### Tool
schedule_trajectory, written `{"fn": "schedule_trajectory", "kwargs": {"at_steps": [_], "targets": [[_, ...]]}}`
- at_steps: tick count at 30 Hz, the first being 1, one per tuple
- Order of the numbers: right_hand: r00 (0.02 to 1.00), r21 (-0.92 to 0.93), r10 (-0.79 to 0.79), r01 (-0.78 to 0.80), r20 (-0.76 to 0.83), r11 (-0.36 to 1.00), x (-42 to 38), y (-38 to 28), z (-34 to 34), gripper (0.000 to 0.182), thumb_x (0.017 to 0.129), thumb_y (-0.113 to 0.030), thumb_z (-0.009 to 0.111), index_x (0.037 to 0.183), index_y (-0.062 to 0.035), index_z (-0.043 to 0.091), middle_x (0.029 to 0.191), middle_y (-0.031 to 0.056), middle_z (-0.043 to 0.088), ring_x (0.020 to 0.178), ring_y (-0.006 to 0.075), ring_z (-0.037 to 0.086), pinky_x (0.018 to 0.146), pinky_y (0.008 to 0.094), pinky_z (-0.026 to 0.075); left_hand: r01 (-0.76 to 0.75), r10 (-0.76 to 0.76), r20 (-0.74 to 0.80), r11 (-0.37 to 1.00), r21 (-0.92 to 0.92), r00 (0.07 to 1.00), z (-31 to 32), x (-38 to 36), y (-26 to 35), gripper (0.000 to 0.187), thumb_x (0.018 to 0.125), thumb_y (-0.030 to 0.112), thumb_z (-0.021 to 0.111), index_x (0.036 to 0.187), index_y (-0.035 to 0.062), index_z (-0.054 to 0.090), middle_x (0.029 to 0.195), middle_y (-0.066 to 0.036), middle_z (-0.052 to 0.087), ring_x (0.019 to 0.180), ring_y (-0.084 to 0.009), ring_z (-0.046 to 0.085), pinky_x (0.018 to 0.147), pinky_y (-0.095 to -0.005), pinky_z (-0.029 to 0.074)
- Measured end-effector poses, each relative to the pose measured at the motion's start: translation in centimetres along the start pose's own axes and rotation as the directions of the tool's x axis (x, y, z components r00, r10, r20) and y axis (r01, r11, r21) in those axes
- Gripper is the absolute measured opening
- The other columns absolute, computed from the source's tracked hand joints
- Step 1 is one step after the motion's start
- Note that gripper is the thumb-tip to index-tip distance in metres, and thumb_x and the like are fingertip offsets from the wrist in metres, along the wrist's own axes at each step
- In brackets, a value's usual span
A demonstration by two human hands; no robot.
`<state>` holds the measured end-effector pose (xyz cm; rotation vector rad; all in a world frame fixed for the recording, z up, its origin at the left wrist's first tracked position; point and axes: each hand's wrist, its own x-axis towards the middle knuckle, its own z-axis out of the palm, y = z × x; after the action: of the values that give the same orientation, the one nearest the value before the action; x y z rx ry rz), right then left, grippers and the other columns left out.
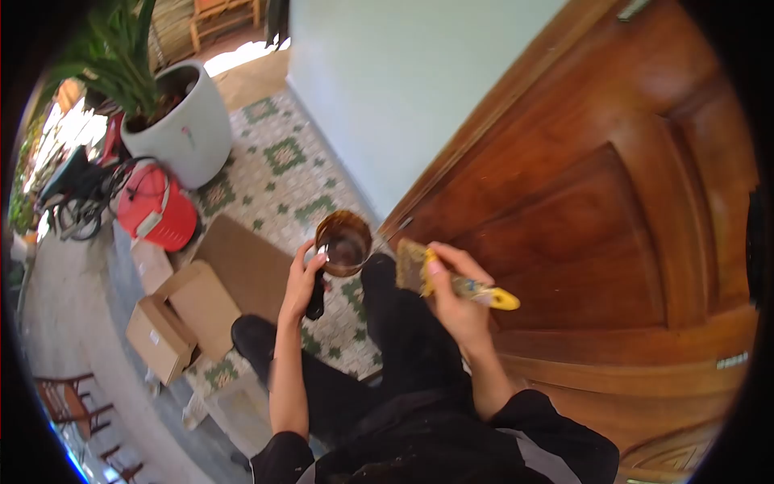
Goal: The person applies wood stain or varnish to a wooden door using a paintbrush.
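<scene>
My left hand (302, 278) is closed on a round container (345, 242) with brown-stained walls and a dark handle (315, 300). Its open top faces up at me, and dark liquid seems to lie inside. In my right hand (459, 298) is a paintbrush (486, 293) with a yellow-tipped handle. The brush's wide bristles (409, 264) point left, a short way from the container and not touching it. To the right of the brush rises a brown panelled wooden door (564, 234).
A pale wall (387, 89) meets the door frame. On the patterned tile floor (282, 157) lie flat cardboard (250, 262) and an open cardboard box (173, 335). A red bucket (157, 211) and a white planter (193, 133) stand at the left; wooden chairs (76, 407) are lower left.
</scene>
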<state>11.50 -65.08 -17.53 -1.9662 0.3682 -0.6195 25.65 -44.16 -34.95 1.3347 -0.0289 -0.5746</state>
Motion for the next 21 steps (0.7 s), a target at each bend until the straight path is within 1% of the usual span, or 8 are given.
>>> {"fn": "schedule_trajectory", "kwargs": {"at_steps": [2, 4, 6, 7, 13, 18, 19, 21], "targets": [[0.995, 0.103, 0.089, -0.084, -0.04, 0.991, 1.3, -0.5, 0.3, 0.024, 0.098, -0.009, 0.067, 0.119, 0.0023, 0.068, 0.11, 0.0098, 0.07, 0.099, 0.0142, 0.066, 0.088, 0.026, 0.051, 0.002, -0.002, 0.001, 0.999, -0.033, 1.0, 0.4, -0.5, 1.9, 0.069, 0.095, 0.038, 0.066, 0.149, 0.0032, 0.042, 0.092, -0.01, 0.063, 0.059, -0.0167, 0.061, 0.058, -0.0289, 0.051], [0.989, 0.23, 0.118, -0.094, -0.093, 0.969, 2.7, -1.6, 0.9, 0.027, 0.101, -0.008, 0.064, 0.125, 0.0025, 0.065, 0.115, 0.0083, 0.069, 0.102, 0.0125, 0.064, 0.092, 0.0261, 0.05, 0.004, -0.004, 0.002, 0.999, -0.049, 1.0, 0.6, -1.0, 3.7, 0.069, 0.096, 0.033, 0.066, 0.151, 0.0025, 0.038, 0.099, -0.011, 0.066, 0.065, -0.016, 0.061, 0.06, -0.0294, 0.052], [0.992, 0.225, 0.08, -0.055, -0.102, 0.973, 4.5, -2.4, 1.4, 0.032, 0.1, -0.007, 0.064, 0.13, 0.0046, 0.061, 0.12, 0.0117, 0.068, 0.107, 0.0146, 0.064, 0.096, 0.0278, 0.049, 0.013, -0.013, -0.008, 0.997, -0.074, 1.0, 1.4, -1.2, 6.2, 0.071, 0.096, 0.03, 0.066, 0.152, 0.0026, 0.034, 0.107, -0.013, 0.068, 0.075, -0.0144, 0.061, 0.062, -0.0292, 0.053], [0.994, 0.228, 0.048, -0.023, -0.103, 0.973, 5.5, -3.1, 1.4, 0.034, 0.1, -0.007, 0.064, 0.131, 0.0052, 0.06, 0.122, 0.0128, 0.067, 0.109, 0.0154, 0.064, 0.098, 0.0285, 0.049, 0.032, -0.034, -0.027, 0.997, -0.069, 0.999, 2.0, -1.4, 7.6, 0.071, 0.096, 0.03, 0.066, 0.152, 0.0026, 0.034, 0.107, -0.013, 0.068, 0.075, -0.0144, 0.061, 0.062, -0.0292, 0.053], [0.999, 0.288, 0.047, -0.049, 0.012, 0.956, 10.8, -10.0, -1.8, 0.039, 0.097, -0.006, 0.065, 0.134, 0.0051, 0.058, 0.127, 0.0155, 0.065, 0.115, 0.0182, 0.063, 0.098, 0.0303, 0.051, -0.062, 0.061, -0.031, 0.998, -0.028, 0.998, 6.4, -3.6, 18.9, 0.078, 0.091, 0.035, 0.07, 0.153, 0.0042, 0.034, 0.108, -0.012, 0.068, 0.079, -0.0138, 0.06, 0.065, -0.0286, 0.053], [0.996, 0.527, 0.076, -0.041, -0.045, 0.849, 16.3, -18.9, -8.6, 0.04, 0.095, 0.002, 0.067, 0.131, 0.0028, 0.051, 0.118, 0.0156, 0.066, 0.111, 0.0178, 0.065, 0.092, 0.0292, 0.054, -0.115, 0.11, -0.097, 0.992, -0.042, 0.989, 12.0, -6.4, 27.8, 0.081, 0.09, 0.038, 0.07, 0.155, 0.0062, 0.034, 0.103, -0.01, 0.066, 0.075, -0.0136, 0.057, 0.066, -0.0285, 0.053], [0.995, 0.515, 0.057, -0.007, -0.082, 0.857, 17.5, -20.3, -10.2, 0.039, 0.094, 0.002, 0.068, 0.13, 0.0027, 0.053, 0.117, 0.015, 0.067, 0.108, 0.0179, 0.066, 0.091, 0.0286, 0.054, -0.095, 0.091, -0.106, 0.995, -0.029, 0.99, 12.7, -7.1, 28.8, 0.082, 0.09, 0.04, 0.07, 0.155, 0.0053, 0.033, 0.102, -0.011, 0.065, 0.072, -0.0141, 0.058, 0.064, -0.0289, 0.053], [0.988, 0.425, -0.107, 0.147, -0.115, 0.893, 19.2, -23.8, -13.4, 0.035, 0.092, 0.001, 0.072, 0.124, 0.0018, 0.058, 0.109, 0.0119, 0.071, 0.097, 0.0149, 0.07, 0.087, 0.0267, 0.055, -0.101, 0.094, -0.117, 0.993, -0.053, 0.989, 13.8, -9.1, 30.5, 0.083, 0.091, 0.041, 0.068, 0.154, 0.0035, 0.031, 0.097, -0.011, 0.065, 0.066, -0.0159, 0.062, 0.061, -0.0298, 0.054]]}}
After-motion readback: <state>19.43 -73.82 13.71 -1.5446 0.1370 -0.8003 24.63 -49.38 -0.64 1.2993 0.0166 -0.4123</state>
